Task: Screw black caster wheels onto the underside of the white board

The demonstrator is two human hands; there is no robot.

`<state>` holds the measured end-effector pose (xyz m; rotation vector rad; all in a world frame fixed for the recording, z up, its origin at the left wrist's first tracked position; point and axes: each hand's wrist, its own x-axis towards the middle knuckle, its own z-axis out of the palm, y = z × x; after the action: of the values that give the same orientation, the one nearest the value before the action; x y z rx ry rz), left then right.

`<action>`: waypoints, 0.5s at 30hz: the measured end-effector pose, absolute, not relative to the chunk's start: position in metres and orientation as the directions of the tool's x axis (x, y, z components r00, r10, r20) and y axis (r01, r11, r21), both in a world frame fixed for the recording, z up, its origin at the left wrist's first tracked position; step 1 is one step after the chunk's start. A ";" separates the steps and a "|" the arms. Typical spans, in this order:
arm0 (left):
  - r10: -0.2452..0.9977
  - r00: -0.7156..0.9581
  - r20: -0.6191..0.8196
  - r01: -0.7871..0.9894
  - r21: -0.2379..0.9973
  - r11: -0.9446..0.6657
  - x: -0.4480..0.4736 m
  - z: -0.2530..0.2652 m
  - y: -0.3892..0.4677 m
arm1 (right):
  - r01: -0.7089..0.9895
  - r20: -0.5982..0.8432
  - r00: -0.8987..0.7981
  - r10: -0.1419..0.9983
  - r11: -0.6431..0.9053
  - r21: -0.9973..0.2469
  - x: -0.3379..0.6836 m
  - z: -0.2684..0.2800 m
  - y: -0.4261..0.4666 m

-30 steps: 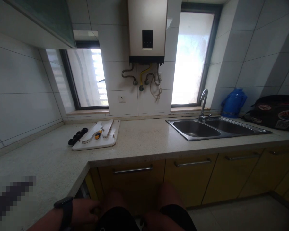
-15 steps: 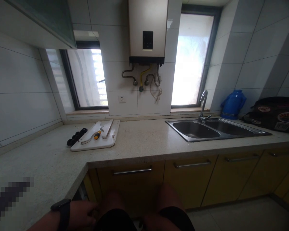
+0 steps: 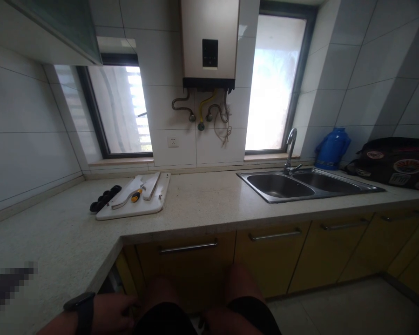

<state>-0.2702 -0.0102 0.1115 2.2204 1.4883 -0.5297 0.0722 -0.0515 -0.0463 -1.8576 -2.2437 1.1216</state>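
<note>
Low in the picture, my left hand (image 3: 115,309) rests beside my left leg, a dark watch (image 3: 80,307) on its wrist. Its fingers curl inward; shadow hides whatever may be in them. My right hand (image 3: 221,321) lies between my legs at the bottom edge, fingers bent, with a small dark piece at their tips that I cannot make out. Up on the counter (image 3: 202,200), away from both hands, is a white cutting board (image 3: 132,213). On it lie pale flat pieces (image 3: 125,195) and a tool with a yellow and black handle (image 3: 136,196).
Several black round objects in a row (image 3: 104,199) sit left of the board. A double steel sink (image 3: 279,200) with a tap (image 3: 291,149) is to the right, then a blue thermos flask (image 3: 332,149) and a dark bag (image 3: 398,163). Cabinets (image 3: 265,265) front my knees.
The view has shifted slightly, so the counter things sit a little farther left. Both hands stay low, almost where they were; nothing on the counter has moved.
</note>
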 end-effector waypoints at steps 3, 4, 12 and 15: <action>0.774 0.351 -0.527 0.933 0.123 -0.339 -0.271 0.111 -0.010 | 0.845 -0.375 -0.299 0.878 0.061 -0.531 0.084 -0.043 -0.065; 0.775 0.354 -0.523 0.932 0.127 -0.340 -0.272 0.110 -0.010 | 0.847 -0.365 -0.299 0.882 0.069 -0.528 0.086 -0.043 -0.068; 0.782 0.368 -0.503 0.928 0.141 -0.346 -0.272 0.107 -0.009 | 0.845 -0.408 -0.342 0.847 0.087 -0.528 0.073 -0.045 -0.050; 0.773 0.362 -0.521 0.929 0.135 -0.344 -0.271 0.108 -0.008 | 0.849 -0.418 -0.352 0.838 0.098 -0.519 0.065 -0.049 -0.042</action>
<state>-0.2708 -0.0079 0.1082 2.2205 1.4828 -0.5193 0.0649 -0.0419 -0.0494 -1.7974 -2.3399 1.1255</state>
